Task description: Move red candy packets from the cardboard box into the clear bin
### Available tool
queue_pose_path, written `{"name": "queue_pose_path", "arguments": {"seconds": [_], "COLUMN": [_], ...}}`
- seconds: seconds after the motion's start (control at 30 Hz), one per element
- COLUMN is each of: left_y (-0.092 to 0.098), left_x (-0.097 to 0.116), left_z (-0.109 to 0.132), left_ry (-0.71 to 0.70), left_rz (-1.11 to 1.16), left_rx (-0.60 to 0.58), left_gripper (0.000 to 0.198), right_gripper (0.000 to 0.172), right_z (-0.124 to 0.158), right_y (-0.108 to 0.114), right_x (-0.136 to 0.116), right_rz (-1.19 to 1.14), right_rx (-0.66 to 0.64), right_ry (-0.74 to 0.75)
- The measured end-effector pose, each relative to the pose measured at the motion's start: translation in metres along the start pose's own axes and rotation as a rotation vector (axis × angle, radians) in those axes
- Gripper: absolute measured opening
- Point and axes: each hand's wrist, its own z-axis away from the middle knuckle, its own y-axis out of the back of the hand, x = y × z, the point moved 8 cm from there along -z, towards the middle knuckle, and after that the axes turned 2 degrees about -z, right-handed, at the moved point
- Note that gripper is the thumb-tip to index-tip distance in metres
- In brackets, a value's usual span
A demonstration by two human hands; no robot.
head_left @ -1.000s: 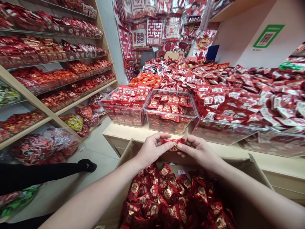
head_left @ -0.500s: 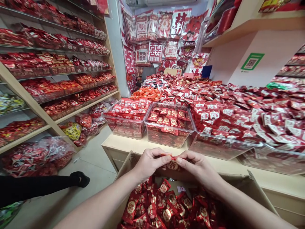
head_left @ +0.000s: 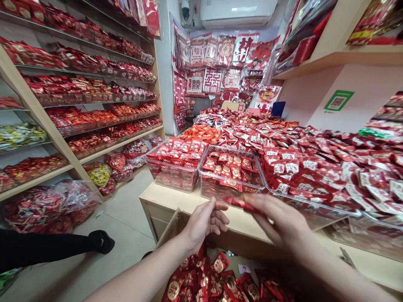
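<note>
Between the thumb and fingers of my right hand (head_left: 278, 216) is a red wrapped candy (head_left: 237, 203), blurred by motion. My left hand (head_left: 206, 224) is just left of it, fingers loosely curled and apart, with nothing in it. Both hands are above the front edge of a cardboard box (head_left: 170, 228), in which many red and gold wrapped candies (head_left: 220, 285) lie loose. Just beyond the hands, a clear plastic bin (head_left: 209, 180) on the counter holds rows of similar red packets.
A second clear bin (head_left: 173, 178) of red packets stands to the left, and larger bins (head_left: 308, 205) to the right, on the wooden counter (head_left: 149, 195). Stocked shelves (head_left: 116, 102) line the left wall. A black-clad leg (head_left: 56, 247) extends over the floor at lower left.
The left hand has let go of the candy and opened. My right hand has raised the candy toward the middle bin, and the view has tilted up slightly.
</note>
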Motion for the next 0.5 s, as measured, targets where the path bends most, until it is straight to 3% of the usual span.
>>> {"name": "queue_pose_path", "arguments": {"seconds": [0.1, 0.23, 0.37, 0.5], "left_y": [0.003, 0.003, 0.003, 0.001], "left_x": [-0.004, -0.009, -0.01, -0.012], "left_z": [-0.002, -0.002, -0.001, -0.002], "left_ry": [0.001, 0.004, 0.01, 0.009], "left_rz": [-0.077, -0.16, -0.208, -0.261], "left_rx": [0.019, 0.028, 0.005, -0.03], "left_gripper": [0.04, 0.037, 0.037, 0.037], "right_gripper": [0.022, 0.024, 0.02, 0.017], "right_z": [-0.045, -0.092, -0.106, -0.105], "right_y": [-0.002, -0.037, -0.07, -0.088], "right_x": [0.028, 0.065, 0.079, 0.081], "right_rz": [0.13, 0.305, 0.342, 0.317], "right_rx": [-0.011, -0.163, -0.249, -0.317], "right_ry": [-0.079, -0.173, -0.197, -0.177]}}
